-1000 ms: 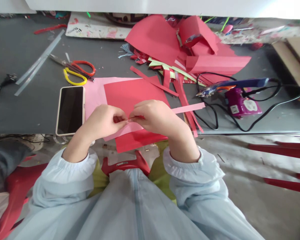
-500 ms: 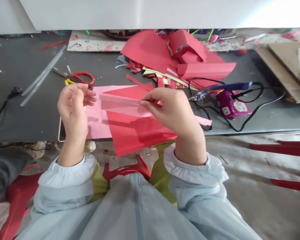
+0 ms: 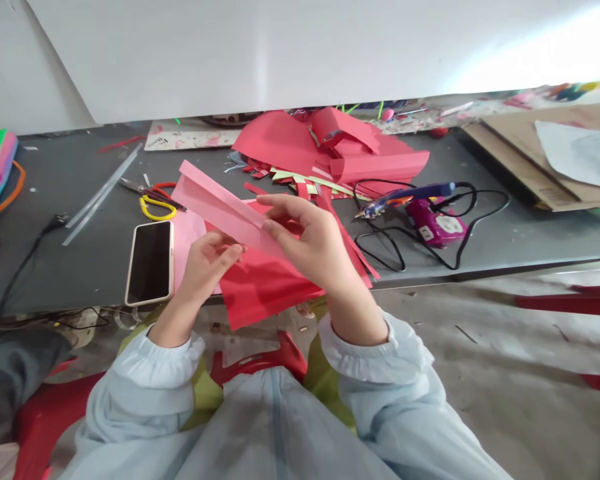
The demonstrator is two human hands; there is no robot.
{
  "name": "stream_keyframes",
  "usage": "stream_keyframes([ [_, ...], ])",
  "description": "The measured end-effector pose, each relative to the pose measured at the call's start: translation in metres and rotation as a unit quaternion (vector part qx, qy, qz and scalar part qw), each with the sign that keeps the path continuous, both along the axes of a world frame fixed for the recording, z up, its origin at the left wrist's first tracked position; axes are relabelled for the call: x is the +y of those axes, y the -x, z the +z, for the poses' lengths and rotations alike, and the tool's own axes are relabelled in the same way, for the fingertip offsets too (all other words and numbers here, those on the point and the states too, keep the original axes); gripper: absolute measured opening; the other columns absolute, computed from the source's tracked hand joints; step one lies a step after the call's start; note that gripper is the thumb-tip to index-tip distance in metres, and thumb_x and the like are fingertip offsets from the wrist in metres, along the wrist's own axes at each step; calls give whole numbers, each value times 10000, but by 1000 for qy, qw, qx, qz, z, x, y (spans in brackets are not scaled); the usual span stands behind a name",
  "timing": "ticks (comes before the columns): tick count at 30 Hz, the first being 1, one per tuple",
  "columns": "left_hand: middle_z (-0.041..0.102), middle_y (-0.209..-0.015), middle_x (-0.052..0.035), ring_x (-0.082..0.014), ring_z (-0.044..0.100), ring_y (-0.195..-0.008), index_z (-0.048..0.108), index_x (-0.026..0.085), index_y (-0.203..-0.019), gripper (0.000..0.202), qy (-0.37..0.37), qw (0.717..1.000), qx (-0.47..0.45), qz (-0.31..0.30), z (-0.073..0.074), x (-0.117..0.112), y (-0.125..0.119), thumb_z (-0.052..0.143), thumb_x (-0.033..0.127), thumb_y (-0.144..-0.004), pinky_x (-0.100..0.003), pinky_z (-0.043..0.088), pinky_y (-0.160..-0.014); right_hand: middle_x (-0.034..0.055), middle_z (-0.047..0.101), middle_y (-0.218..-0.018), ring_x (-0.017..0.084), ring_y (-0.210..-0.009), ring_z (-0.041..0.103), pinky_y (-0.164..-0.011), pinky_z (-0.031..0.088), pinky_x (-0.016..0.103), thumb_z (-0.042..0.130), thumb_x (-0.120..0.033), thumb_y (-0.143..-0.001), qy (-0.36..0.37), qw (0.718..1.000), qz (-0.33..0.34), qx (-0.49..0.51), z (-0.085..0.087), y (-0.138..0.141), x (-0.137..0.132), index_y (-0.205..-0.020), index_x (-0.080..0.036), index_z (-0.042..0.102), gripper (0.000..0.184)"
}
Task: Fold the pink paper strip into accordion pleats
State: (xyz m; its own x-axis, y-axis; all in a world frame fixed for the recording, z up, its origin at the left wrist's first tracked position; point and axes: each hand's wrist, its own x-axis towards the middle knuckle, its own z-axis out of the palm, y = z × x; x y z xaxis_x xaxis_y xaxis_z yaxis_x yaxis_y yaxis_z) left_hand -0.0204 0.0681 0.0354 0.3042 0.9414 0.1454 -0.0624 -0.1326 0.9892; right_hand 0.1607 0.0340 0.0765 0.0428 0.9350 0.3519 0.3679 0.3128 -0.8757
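Note:
A folded pink paper strip (image 3: 220, 207) is held up, tilted, with its left end raised and a crease along its length. My right hand (image 3: 307, 240) pinches its right end between thumb and fingers. My left hand (image 3: 207, 263) is at the strip's lower edge, thumb and fingertips closed together there; part of its fingers is hidden. Below both hands a red paper sheet (image 3: 260, 287) lies over a pink sheet (image 3: 187, 233) and hangs past the table's front edge.
A phone (image 3: 150, 263) lies left of the sheets, with scissors (image 3: 157, 208) behind it. Red paper scraps (image 3: 280, 143) are piled at the back. To the right are a blue glue gun (image 3: 410, 195), a purple box (image 3: 437, 223), a black cable and cardboard (image 3: 515, 160).
The pink strip has gone from nearly level to tilted, left end up. My left hand has moved right to its lower edge. The view has shifted, uncovering the phone.

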Motion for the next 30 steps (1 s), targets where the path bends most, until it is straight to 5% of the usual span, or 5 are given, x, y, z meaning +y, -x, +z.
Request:
stream_keyframes([
  [8, 672, -634, -3, -148, 618, -624, 713, 202, -646, 363, -22, 986, -28, 160, -14, 3, 2, 834, 544, -643, -283, 496, -606, 44, 743, -950, 155, -881, 684, -828, 547, 299, 571, -193, -873, 17, 999, 34, -8, -4, 18, -3, -1169, -176, 657, 310],
  [18, 671, -651, 25, -89, 561, -584, 724, 202, -646, 284, -45, 977, -56, 201, -4, 6, 12, 872, 445, -634, -235, 468, -603, 81, 767, -1034, 199, -893, 698, -788, 513, 306, 592, -250, -893, 85, 990, 80, -85, -2, 21, -7, -1056, -158, 725, 230],
  [25, 633, -590, 10, -118, 572, -572, 707, 195, -614, 367, -86, 977, 19, 196, -9, 5, 18, 829, 537, -660, -249, 475, -562, 40, 736, -839, 142, -729, 632, -670, 432, 248, 549, -238, -914, 41, 987, 60, -144, -4, 21, -8, -895, -166, 720, 186],
  [30, 723, -692, -12, -147, 663, -625, 760, 197, -714, 304, -66, 986, -24, 149, -12, 4, 19, 883, 455, -609, -267, 557, -623, 32, 719, -793, 130, -683, 610, -627, 414, 242, 560, -218, -919, -2, 985, 68, -159, -4, 20, -9, -866, -160, 728, 185],
])
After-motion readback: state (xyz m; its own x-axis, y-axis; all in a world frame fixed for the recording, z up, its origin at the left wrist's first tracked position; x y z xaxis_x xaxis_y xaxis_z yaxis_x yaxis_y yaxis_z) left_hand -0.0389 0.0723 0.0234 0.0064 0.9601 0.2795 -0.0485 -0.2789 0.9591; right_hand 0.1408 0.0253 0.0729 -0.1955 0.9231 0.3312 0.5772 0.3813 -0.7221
